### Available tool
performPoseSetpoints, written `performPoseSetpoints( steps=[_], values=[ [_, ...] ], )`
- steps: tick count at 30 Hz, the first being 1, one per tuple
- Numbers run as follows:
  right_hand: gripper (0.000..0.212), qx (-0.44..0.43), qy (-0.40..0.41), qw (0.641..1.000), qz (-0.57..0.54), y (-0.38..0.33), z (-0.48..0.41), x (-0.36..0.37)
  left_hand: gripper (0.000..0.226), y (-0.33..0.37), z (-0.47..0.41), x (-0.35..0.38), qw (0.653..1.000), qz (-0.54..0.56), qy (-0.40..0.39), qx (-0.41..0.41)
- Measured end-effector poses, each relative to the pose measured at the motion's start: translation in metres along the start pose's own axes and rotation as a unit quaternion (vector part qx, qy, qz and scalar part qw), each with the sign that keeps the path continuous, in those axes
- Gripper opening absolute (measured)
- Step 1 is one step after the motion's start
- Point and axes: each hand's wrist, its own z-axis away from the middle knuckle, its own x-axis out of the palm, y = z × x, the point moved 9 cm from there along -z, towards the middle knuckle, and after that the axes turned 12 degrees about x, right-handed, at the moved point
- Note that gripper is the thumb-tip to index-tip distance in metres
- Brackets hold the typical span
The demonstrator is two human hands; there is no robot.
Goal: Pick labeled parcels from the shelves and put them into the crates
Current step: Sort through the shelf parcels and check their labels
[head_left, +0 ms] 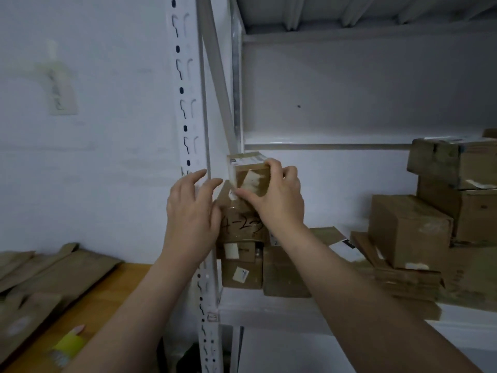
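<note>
A small cardboard parcel [251,173] with a torn white label tops a stack at the left end of the white shelf [269,309]. My right hand [277,196] grips it, fingers over its top right edge and thumb under its front. Below it sits a larger taped box [242,226] with handwritten marks, on top of more labeled boxes [240,273]. My left hand [192,208] is spread open against the left side of the taped box, beside the shelf's upright post [192,130]. No crate is in view.
Larger cardboard boxes [408,230] are piled at the shelf's right end, with flat packets in front. To the left, a wooden table [113,289] carries flattened brown paper bags [53,273] and a yellow tape roll [68,344]. A white wall stands behind.
</note>
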Motion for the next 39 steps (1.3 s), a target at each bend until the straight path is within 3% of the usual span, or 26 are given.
performPoseSetpoints(
  steps=[9, 21, 29, 34, 39],
  values=[
    [0.047, -0.041, -0.018, 0.997, -0.058, -0.015, -0.005, 0.02, 0.035, -0.02, 0.005, 0.026, 0.999, 0.026, -0.041, 0.015],
    [0.057, -0.047, -0.02, 0.998, -0.024, -0.001, 0.005, 0.021, 0.038, -0.018, 0.01, 0.032, 0.997, 0.021, -0.037, 0.066],
    [0.037, -0.009, -0.004, 0.999, 0.045, 0.11, 0.086, -0.01, 0.036, 0.045, 0.048, 0.077, 0.99, 0.085, -0.068, 0.094],
    [0.035, 0.092, -0.018, 0.989, 0.118, 0.19, 0.11, -0.045, 0.031, 0.106, 0.08, 0.122, 0.976, 0.121, -0.127, 0.13],
    [0.035, 0.152, -0.025, 0.981, 0.119, 0.23, 0.102, -0.083, 0.032, 0.159, 0.08, 0.166, 0.963, 0.128, -0.182, 0.152]
  ],
)
